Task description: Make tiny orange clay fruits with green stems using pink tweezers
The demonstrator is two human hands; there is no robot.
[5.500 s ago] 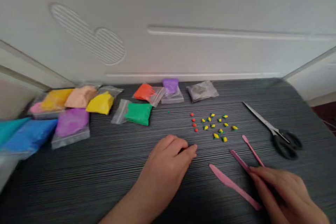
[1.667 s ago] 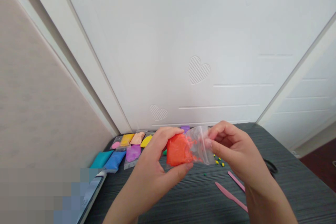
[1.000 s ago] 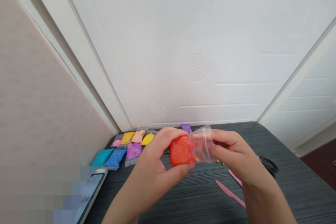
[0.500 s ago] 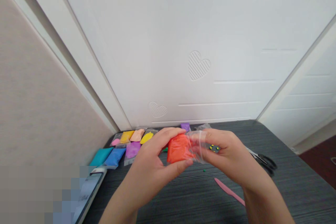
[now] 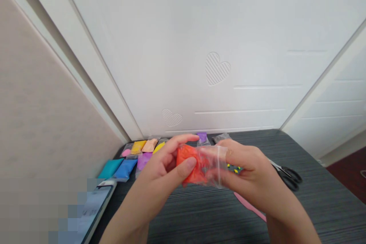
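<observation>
Orange clay bag (image 5: 200,171): clear zip-top, red-orange lump bunched at the end away from the scissors (image 5: 288,177), surface creased, edge ragged, film wrinkled; zip strip on the scissors side. Held up over the dark table (image 5: 188,221), left of the scissors. Left hand (image 5: 166,171): farther left of the scissors, forearm angled in, thumb laid across the lump's near face, index stretched along the top, spread only about as wide as the lump it's holding. Right hand (image 5: 251,167): just left of the scissors, wrist bent inward, thumb and a finger parted and pointing at the lump, tips visible through the film; can't tell if they pinch any clay. Pink knife (image 5: 251,206) lies left of the scissors, nearer side.
</observation>
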